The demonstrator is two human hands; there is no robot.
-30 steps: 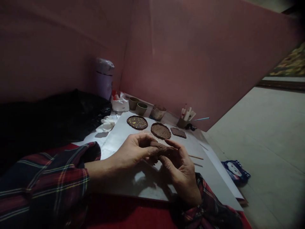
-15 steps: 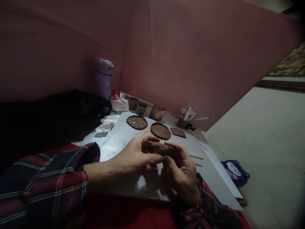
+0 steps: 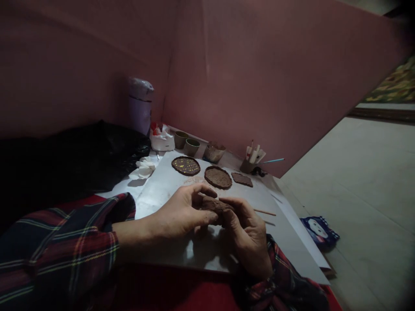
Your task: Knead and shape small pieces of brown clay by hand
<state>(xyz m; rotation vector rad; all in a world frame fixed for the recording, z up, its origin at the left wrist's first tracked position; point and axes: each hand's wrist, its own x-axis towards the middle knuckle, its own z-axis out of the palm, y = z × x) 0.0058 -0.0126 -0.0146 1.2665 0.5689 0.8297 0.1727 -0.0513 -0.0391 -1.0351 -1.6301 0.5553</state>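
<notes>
both hands have drawn closer together than a second ago, and the lump of dark brown clay (image 3: 214,205) between them looks shorter and more bunched than the longer roll it was then. left hand (image 3: 181,211) has its grip closed on the lump: thumb on the near side, fingers curled over the top. right hand (image 3: 248,233) meets it from the other side, its grip also closed, with fingertips pressed into the clay's right end. the clay is held just above the white-covered bench (image 3: 168,185), over its near middle.

toward the far edge lie a round brown clay disc with yellow dots (image 3: 186,166), a plain round brown clay disc (image 3: 218,177) just beside it, and a small rectangular brown clay slab (image 3: 242,179). behind them, along the pink wall, stand two small green cups (image 3: 186,143) and a cup of tools (image 3: 248,165). a thin wooden stick (image 3: 264,212) lies near the right edge. a crumpled white tissue (image 3: 142,168) sits at the left edge, beside a black plastic bag (image 3: 65,160).
</notes>
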